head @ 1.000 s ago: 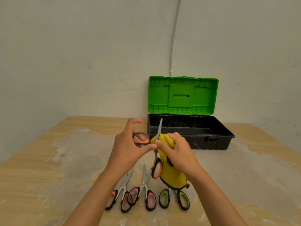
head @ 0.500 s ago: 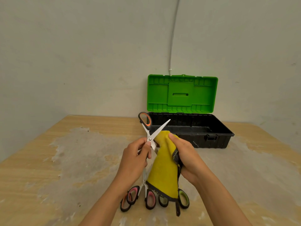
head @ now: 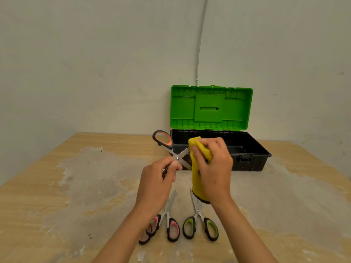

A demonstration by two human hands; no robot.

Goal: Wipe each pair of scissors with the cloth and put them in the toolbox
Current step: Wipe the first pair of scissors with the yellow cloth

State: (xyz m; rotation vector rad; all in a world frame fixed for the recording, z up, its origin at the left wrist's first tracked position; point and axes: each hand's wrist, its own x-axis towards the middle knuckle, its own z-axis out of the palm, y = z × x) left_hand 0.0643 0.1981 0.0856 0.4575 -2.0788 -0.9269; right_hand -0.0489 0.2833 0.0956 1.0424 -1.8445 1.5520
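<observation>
My left hand (head: 157, 184) pinches orange-handled scissors (head: 163, 140) near the pivot, blades spread, one handle loop pointing up and away. My right hand (head: 214, 168) grips a yellow cloth (head: 197, 171) wrapped over one blade's tip. Behind them the black toolbox (head: 252, 149) stands with its green lid (head: 211, 107) raised. On the table near me lie pink-handled scissors (head: 171, 224) and green-handled scissors (head: 199, 223); a third pair with orange in its handle (head: 145, 238) is mostly hidden under my left forearm.
The wooden table (head: 57, 186) has a worn grey patch across its middle. A wall rises right behind the toolbox, with a thin cable (head: 199, 44) running down it. The table's left edge slopes off at far left.
My right hand has slid the cloth up along the blade toward its tip. The scissors have tilted lower, and my right hand now covers more of the cloth.
</observation>
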